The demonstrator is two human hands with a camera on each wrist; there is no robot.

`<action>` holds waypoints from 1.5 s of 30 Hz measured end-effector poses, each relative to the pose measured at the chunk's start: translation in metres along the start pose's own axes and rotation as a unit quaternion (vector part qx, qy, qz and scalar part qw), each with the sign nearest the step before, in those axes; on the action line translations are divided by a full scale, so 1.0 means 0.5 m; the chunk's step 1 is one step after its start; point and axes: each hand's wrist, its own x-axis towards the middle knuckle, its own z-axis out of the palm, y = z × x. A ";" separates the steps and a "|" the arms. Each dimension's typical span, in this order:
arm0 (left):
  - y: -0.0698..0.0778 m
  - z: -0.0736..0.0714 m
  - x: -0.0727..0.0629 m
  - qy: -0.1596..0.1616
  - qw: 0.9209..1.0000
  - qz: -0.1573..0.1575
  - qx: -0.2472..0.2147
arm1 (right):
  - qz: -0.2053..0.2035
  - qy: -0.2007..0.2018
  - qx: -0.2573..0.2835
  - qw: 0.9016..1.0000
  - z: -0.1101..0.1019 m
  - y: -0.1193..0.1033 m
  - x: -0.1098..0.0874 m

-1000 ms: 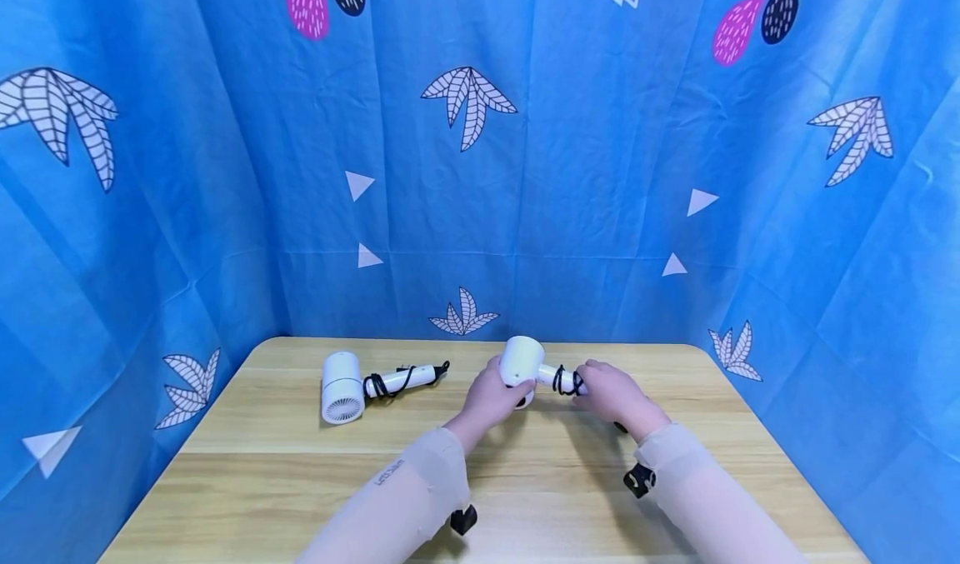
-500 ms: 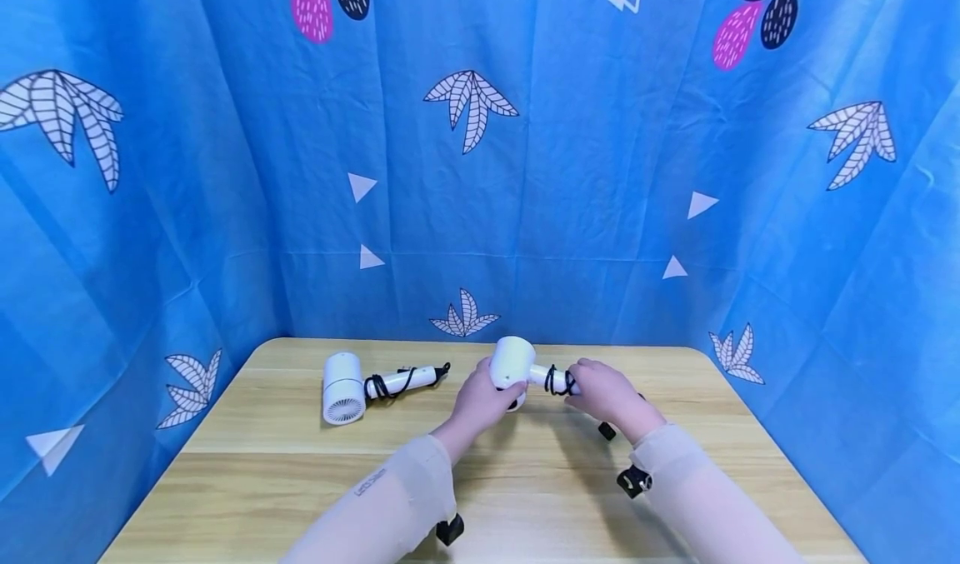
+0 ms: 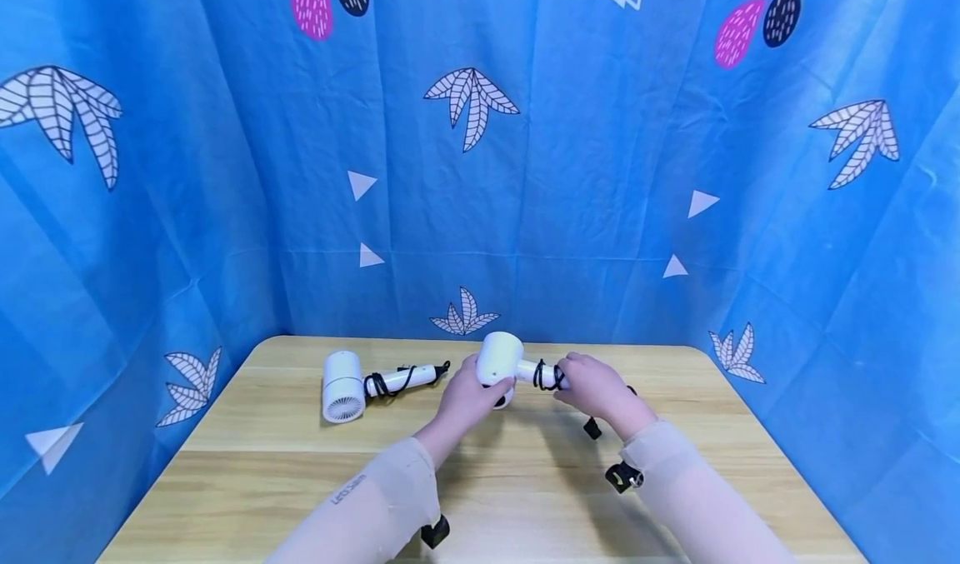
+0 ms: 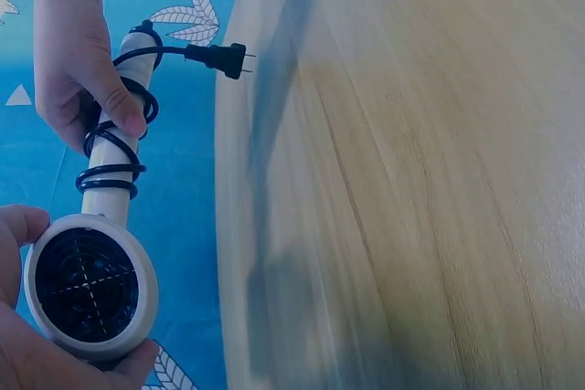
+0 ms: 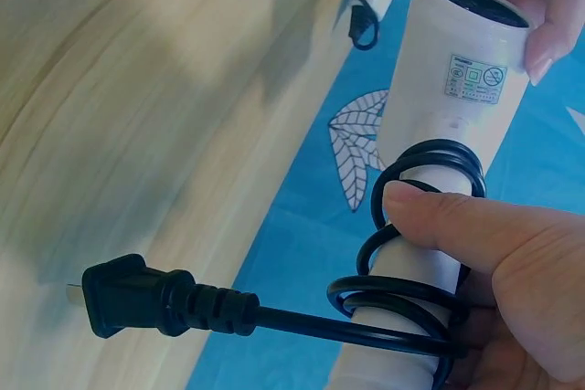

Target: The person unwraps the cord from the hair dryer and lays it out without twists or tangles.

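Observation:
Both hands hold one white hair dryer (image 3: pixel 500 357) over the back middle of the table. My left hand (image 3: pixel 462 393) grips its round head, thumb and fingers about the end with the dark opening (image 4: pixel 87 285). Around the handle (image 5: pixel 416 262), which has a black cord coiled about it, curl the fingers of my right hand (image 3: pixel 596 387). The plug (image 5: pixel 137 294) dangles free on a short length of cord. To the left, a second white hair dryer (image 3: pixel 343 387) lies on the table with its cord wound round the handle.
The wooden table (image 3: pixel 300 497) has rounded back corners. A blue patterned curtain (image 3: pixel 585 172) hangs close behind it and along both sides. Dark wrist-camera mounts (image 3: pixel 435 532) stick out below the sleeves.
The held hair dryer and both hands have shifted left, towards the other dryer. The grip looks the same, and the dryer on the table has stayed put.

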 end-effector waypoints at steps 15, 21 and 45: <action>0.013 -0.033 -0.022 0.014 1.000 -0.006 0.012 | -0.001 -0.006 -0.004 1.000 -0.013 -0.025 0.016; 0.014 -0.040 -0.031 0.018 1.000 -0.011 -0.001 | -0.006 -0.009 -0.005 1.000 -0.018 -0.034 0.016; 0.011 -0.067 -0.054 0.029 0.995 -0.060 -0.074 | -0.025 -0.002 -0.002 1.000 -0.022 -0.078 0.013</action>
